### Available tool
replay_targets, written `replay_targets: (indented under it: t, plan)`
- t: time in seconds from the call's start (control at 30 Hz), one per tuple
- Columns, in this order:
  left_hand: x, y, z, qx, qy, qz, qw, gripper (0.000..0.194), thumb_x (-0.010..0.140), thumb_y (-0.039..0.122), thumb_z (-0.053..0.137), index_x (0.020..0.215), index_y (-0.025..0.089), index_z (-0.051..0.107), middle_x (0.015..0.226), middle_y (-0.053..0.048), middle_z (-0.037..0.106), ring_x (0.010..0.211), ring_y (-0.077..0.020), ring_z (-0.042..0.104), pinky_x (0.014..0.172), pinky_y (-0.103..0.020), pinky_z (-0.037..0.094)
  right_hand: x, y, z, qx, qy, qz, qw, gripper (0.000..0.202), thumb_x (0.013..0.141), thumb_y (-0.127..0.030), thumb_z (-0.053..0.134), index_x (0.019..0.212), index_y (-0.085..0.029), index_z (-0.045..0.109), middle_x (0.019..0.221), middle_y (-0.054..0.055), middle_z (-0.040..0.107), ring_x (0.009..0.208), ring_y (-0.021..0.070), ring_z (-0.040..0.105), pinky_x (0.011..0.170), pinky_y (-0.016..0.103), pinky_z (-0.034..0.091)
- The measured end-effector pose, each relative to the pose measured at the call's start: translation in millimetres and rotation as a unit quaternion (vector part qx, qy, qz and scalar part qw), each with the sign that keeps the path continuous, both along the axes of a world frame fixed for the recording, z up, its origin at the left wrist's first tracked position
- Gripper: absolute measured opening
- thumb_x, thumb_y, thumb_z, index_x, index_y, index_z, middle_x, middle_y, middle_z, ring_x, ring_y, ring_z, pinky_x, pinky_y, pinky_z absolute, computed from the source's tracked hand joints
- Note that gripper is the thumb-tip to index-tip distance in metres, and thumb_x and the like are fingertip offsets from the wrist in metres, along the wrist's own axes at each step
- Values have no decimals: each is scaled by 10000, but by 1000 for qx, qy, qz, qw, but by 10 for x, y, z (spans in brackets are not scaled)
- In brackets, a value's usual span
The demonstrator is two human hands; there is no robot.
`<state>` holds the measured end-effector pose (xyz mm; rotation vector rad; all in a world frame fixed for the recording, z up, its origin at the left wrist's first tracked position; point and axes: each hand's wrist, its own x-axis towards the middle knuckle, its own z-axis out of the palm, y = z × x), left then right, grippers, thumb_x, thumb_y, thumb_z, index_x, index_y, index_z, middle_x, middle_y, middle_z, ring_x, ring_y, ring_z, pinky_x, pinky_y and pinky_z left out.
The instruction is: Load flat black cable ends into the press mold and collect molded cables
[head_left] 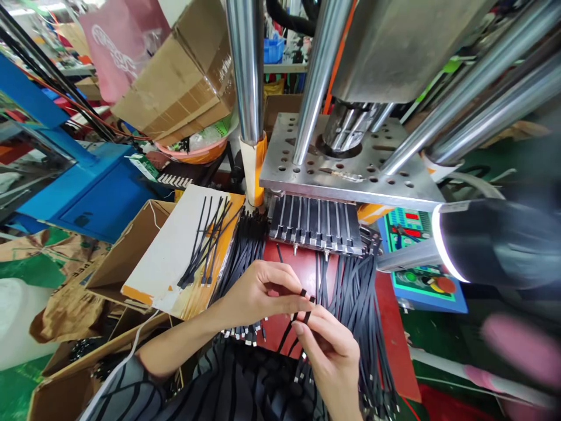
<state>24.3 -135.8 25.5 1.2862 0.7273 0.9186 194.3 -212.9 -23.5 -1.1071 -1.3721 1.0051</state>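
My left hand [267,286] is closed, thumb and fingers pinching the end of a flat black cable [305,299]. Close beside it, my right hand [331,345] also pinches a black cable end, its fingertips almost touching the left ones. Dark cable strands hang down below the two hands. To the left of them lies a bundle of black cables [248,248] with metal plug tips at its lower end. A second bundle of flat cables [357,298] spreads down the right side. Just beyond my hands, a metal fixture [315,222] holds several black cables in slots.
A press with a drilled steel plate [280,161] and steel posts stands ahead. At the left, a white board [162,251] carries several loose cables, above cardboard boxes [118,257]. A control panel [421,292] and a dark lamp-like cylinder [495,245] are at the right. The worktop [397,333] is red.
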Motion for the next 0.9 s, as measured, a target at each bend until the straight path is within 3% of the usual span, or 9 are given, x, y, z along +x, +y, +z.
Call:
replay_targets:
  t: [0.27, 0.43, 0.6, 0.7, 0.77, 0.83, 0.9]
  plan:
    - [-20, 82, -69, -126, -130, -122, 976, 185, 805, 330, 879, 880, 169, 825, 930, -41, 692, 596, -88, 670, 558, -219, 559, -9, 33, 55, -38, -12, 33, 999, 149, 952, -259, 691, 855, -233, 802, 791, 34, 695, 669, 150, 614, 570, 238, 463]
    - [-4, 29, 15, 49, 0, -3, 999, 154, 779, 278, 902, 816, 156, 816, 784, -43, 718, 726, -121, 673, 669, -212, 527, -85, -35, 103, -36, -23, -37, 998, 206, 934, -279, 715, 744, -202, 730, 747, 24, 638, 588, 128, 514, 554, 255, 433]
    - [12, 48, 116, 96, 78, 47, 991, 194, 836, 329, 852, 815, 150, 780, 782, -35, 716, 692, -125, 645, 639, -232, 498, -180, -6, 47, -42, -38, -31, 998, 224, 980, -286, 643, 772, -203, 652, 724, 3, 537, 632, 134, 490, 583, 254, 428]
    - [8, 234, 107, 145, 103, 95, 980, 183, 876, 320, 810, 811, 155, 765, 782, -26, 713, 707, -133, 643, 676, -254, 506, -220, -73, -129, -63, -84, 26, 994, 299, 988, -309, 618, 713, -203, 572, 673, -20, 500, 614, 127, 488, 569, 241, 419]
    - [-3, 456, 31, 192, 131, 133, 963, 143, 885, 287, 795, 826, 160, 766, 849, -37, 728, 793, -157, 674, 777, -286, 532, -194, -118, -207, -100, -98, 97, 985, 311, 992, -341, 608, 715, -204, 576, 677, -16, 556, 606, 131, 523, 548, 239, 427]
    - [-12, 741, -119, 240, 168, 159, 943, 101, 871, 247, 799, 826, 162, 770, 1007, -69, 745, 952, -193, 699, 929, -332, 530, -89, -62, -183, -127, -118, 170, 970, 322, 990, -388, 602, 721, -210, 599, 672, -12, 591, 591, 144, 530, 516, 251, 421]
    - [-9, 1057, -321, 266, 203, 185, 924, 93, 859, 229, 803, 808, 160, 769, 1157, -99, 734, 1089, -227, 687, 1048, -378, 495, 79, 165, -49, -109, -162, 198, 961, 394, 975, -431, 614, 653, -213, 554, 611, -21, 532, 557, 142, 469, 489, 266, 369]
